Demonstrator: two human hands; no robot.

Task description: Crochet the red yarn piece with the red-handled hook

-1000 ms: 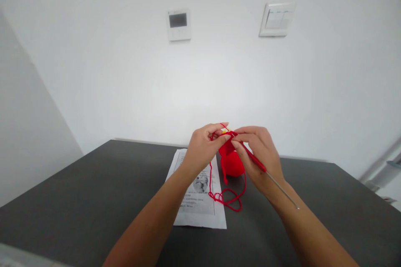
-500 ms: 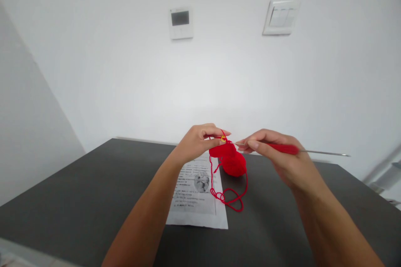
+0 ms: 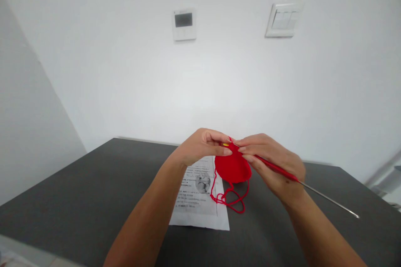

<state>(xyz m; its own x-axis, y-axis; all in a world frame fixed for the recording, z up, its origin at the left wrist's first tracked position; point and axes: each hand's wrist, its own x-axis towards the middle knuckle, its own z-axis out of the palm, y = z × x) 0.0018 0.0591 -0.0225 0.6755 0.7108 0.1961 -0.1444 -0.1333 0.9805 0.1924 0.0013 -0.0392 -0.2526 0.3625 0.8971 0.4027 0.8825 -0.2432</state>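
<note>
Between finger and thumb, my left hand [image 3: 208, 145] pinches a piece of red crochet work [image 3: 231, 166] with a small yellow marker [image 3: 226, 144] at its top edge. My right hand [image 3: 272, 160] grips a crochet hook [image 3: 277, 168] by its red handle; the hook's front end meets the top of the red work, and its long metal back end slants down to the right. My two hands' fingertips nearly touch. Loose red yarn [image 3: 233, 203] hangs below the work and lies looped on the table. Whether a yarn ball sits behind the work cannot be told.
A printed sheet [image 3: 199, 200] with a round picture lies under the left side of the work on the dark table [image 3: 94, 192]. On the white wall behind are a thermostat panel [image 3: 184, 25] and a switch plate [image 3: 283, 20].
My right hand has moved closer to my left, and its hook has tilted, back end lower. The red work has turned and now hangs broader, over where the yarn ball showed.
</note>
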